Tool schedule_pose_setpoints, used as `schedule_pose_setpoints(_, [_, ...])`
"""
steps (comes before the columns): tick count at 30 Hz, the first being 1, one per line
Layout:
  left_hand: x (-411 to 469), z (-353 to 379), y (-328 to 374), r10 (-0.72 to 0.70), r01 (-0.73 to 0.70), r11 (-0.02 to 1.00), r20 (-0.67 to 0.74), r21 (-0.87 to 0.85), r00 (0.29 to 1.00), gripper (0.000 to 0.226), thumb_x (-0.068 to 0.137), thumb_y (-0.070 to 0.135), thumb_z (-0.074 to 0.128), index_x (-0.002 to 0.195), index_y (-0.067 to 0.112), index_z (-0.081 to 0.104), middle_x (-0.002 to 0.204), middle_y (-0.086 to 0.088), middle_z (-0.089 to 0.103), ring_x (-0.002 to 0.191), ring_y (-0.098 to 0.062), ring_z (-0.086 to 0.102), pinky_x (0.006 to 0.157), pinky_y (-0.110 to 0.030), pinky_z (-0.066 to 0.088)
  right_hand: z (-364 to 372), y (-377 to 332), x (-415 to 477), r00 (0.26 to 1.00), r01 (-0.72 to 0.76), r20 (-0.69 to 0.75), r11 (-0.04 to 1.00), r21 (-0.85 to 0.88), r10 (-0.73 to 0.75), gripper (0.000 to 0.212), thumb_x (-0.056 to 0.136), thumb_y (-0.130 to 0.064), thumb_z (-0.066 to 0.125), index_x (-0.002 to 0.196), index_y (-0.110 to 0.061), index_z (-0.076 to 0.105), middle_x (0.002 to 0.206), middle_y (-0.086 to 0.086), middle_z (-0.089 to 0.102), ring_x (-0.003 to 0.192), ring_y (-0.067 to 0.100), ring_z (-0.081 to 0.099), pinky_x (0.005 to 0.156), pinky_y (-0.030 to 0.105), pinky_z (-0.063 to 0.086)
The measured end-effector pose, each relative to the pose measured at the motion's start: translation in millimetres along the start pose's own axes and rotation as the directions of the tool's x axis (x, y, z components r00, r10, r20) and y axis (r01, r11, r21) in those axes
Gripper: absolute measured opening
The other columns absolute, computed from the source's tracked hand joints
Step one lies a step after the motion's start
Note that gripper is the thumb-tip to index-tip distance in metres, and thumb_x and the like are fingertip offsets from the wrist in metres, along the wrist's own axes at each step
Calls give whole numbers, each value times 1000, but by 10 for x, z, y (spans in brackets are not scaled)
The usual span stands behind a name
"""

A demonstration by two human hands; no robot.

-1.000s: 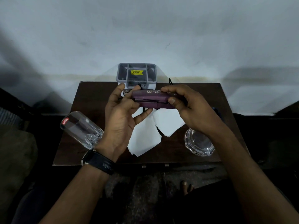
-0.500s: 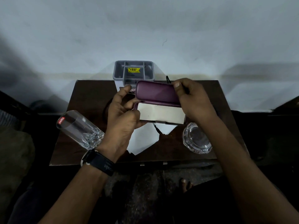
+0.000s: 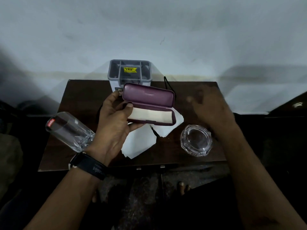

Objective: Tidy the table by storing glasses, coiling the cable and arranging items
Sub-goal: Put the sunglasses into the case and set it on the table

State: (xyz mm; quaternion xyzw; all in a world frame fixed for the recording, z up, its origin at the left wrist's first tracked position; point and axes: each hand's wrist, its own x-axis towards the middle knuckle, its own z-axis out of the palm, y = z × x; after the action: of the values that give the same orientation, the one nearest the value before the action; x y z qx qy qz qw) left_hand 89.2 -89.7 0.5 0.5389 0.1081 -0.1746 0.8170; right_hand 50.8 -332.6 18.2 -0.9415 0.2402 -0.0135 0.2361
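Head view, single entry.

Item 1: left hand [image 3: 114,125], curled around the near left end of the purple glasses case [image 3: 149,105], thumb pressed on the hinge edge, fingers under the base. The case is held above the surface [image 3: 79,97], well clear of it.

Item 2: purple glasses case, lid up and tilted back, a pale lining or cloth showing in the base. No spectacles visible inside.

Item 3: right hand [image 3: 211,107], blurred, off to the right of the case and apart from it, fingers loosely spread, holding nothing that can be made out.

Item 4: black cable [image 3: 167,83], a loop showing at the far edge behind the case, another stretch lying across the white paper [image 3: 141,143]; uncoiled.

Item 5: grey compartment organiser [image 3: 129,72], at the far edge, yellow price sticker inside; contents too dark to tell.

Item 6: drinking glass [image 3: 69,130], lying on its side at the left edge, just beside the left wrist.

Item 7: glass ashtray [image 3: 196,140], upright, near right of the surface.

Spectacles: not seen in this view.

Step in hand, by judgement: storing the glasses, with the case opened and ready to receive them. Next move likely calls for the right hand to fetch the spectacles, fold them, lay them in the base on the lining, then shut the lid. Cable coiling and arranging not yet done.
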Motion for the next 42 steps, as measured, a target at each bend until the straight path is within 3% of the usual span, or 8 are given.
schedule_pose_setpoints(4, [-9,-11,16,8,-8,1000,-45,-3,999,50,100,-5,57,146,12,49,132,-9,68,115,-28,70,71,-49,66,-122,295,-29,961,-235,93,945,-228,262,50,90,-33,74,126,-3,57,132,30,53,122,48,54,93,47,47])
schedule_pose_setpoints(9, [-13,8,23,1,0,1000,-54,9,999,46,100,-2,59,144,12,51,133,-12,67,116,-28,69,73,-49,66,-81,403,-60,951,-268,90,933,-240,297,20,91,-20,70,94,-7,54,111,25,65,86,35,56,71,34,39])
schedule_pose_setpoints(17, [12,31,-36,5,-5,1000,-27,4,1000,42,100,6,63,141,11,55,109,0,76,111,-28,73,74,-49,66,-31,392,-8,967,-233,52,945,-227,251,24,89,-13,68,107,1,62,114,29,65,105,45,64,71,36,40])
schedule_pose_setpoints(21, [22,57,-38,4,-5,1000,-38,-22,999,39,100,12,66,137,13,57,94,11,80,107,-25,74,73,-49,66,-41,370,14,983,-177,7,966,-187,182,26,93,-25,66,108,-3,70,109,28,68,102,45,65,75,38,46])
schedule_pose_setpoints(26, [0,70,-26,-5,4,1000,-64,-9,998,39,100,16,65,139,13,57,114,1,76,110,-25,73,72,-47,66,-98,241,29,993,-18,-120,985,-171,-3,19,91,-21,68,100,-4,71,99,24,71,94,43,67,70,36,45])
schedule_pose_setpoints(31, [-25,96,-12,6,-5,1000,-87,11,996,39,102,21,63,140,13,55,119,-1,72,113,-25,72,75,-49,66,-148,-35,-40,954,198,-241,978,65,-177,17,84,-16,67,99,-13,74,89,5,78,87,24,73,78,39,58])
schedule_pose_setpoints(35, [-39,97,-9,22,-21,1000,-104,17,994,38,102,24,63,138,13,57,115,2,74,110,-22,73,74,-47,66,-146,-276,-115,958,279,-74,847,452,-276,29,85,-15,77,108,-32,74,84,-22,76,81,-12,70,71,5,51])
schedule_pose_setpoints(42, [-52,110,1,36,-33,999,-121,22,992,32,108,30,51,133,14,61,130,-10,70,108,-29,73,77,-48,66,83,-560,-239,822,472,106,773,424,-560,45,87,0,77,128,-18,73,116,-1,72,102,12,70,93,30,58])
